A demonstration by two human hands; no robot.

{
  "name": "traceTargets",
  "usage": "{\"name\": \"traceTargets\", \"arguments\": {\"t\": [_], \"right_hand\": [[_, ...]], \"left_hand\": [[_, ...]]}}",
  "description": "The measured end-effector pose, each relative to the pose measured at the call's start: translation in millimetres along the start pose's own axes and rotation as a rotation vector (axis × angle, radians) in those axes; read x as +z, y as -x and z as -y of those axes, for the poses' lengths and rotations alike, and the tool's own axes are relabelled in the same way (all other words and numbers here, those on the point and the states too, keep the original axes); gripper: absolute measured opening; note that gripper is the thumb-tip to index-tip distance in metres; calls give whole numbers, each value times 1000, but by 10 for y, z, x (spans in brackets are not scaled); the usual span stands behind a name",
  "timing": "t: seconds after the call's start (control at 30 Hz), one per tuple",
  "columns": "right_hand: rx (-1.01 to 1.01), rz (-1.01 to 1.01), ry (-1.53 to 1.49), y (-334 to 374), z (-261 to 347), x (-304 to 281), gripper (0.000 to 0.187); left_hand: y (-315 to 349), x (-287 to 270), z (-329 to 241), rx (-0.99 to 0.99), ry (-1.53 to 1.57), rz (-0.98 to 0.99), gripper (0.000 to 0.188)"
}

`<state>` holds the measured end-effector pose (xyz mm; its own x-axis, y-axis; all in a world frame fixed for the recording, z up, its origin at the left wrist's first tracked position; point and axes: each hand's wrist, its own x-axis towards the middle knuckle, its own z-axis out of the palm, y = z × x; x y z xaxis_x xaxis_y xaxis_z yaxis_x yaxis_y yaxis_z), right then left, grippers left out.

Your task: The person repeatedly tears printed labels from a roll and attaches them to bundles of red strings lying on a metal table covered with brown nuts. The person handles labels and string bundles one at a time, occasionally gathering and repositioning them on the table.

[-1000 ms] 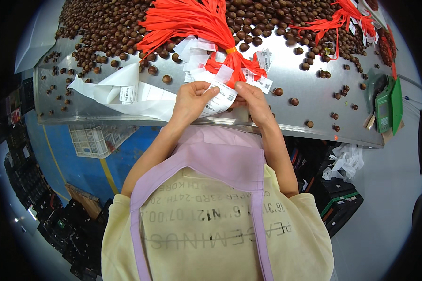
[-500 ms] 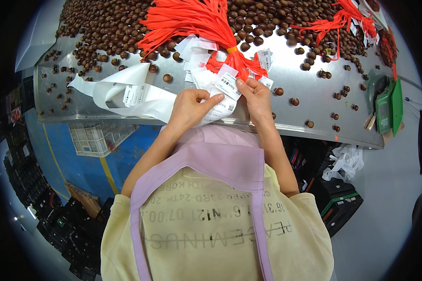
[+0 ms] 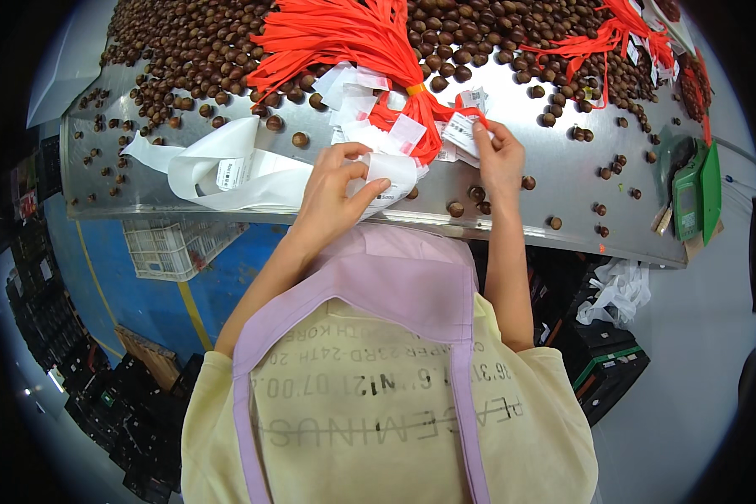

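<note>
My left hand [image 3: 334,191] is closed on a long white strip of printed labels [image 3: 256,186], which curls over the metal table to the left. Its free end lies in front of my fingers. My right hand [image 3: 502,161] pinches a white printed label [image 3: 462,133] at the end of a red mesh bag strand, to the right of the strip. That strand belongs to a bundle of red mesh bags [image 3: 336,38], tied with a yellow band [image 3: 416,88]. White labels [image 3: 349,92] hang from several of the bag ends.
Brown round nuts [image 3: 185,50] are heaped at the back, with loose ones scattered near the front edge. A second red mesh bundle [image 3: 580,46] lies at the back right. A green scale [image 3: 695,193] stands at the right end. Below the table is a white crate [image 3: 164,250].
My right hand has moved right, away from my left, with a label between its fingers. The strip's front end has dropped lower, and nuts behind my right hand have come into view.
</note>
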<state>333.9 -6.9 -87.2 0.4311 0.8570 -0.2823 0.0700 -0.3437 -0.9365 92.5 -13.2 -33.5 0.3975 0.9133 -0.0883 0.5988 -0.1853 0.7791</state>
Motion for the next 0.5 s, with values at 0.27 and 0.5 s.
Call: {"name": "traceTargets", "arguments": {"t": [0.27, 0.5], "right_hand": [[-346, -248, 832, -258, -54, -217, 25], [-769, 123, 374, 217, 464, 80, 30]], "left_hand": [[148, -18, 19, -98, 100, -123, 21], [141, 5, 22, -200, 290, -91, 19]]}}
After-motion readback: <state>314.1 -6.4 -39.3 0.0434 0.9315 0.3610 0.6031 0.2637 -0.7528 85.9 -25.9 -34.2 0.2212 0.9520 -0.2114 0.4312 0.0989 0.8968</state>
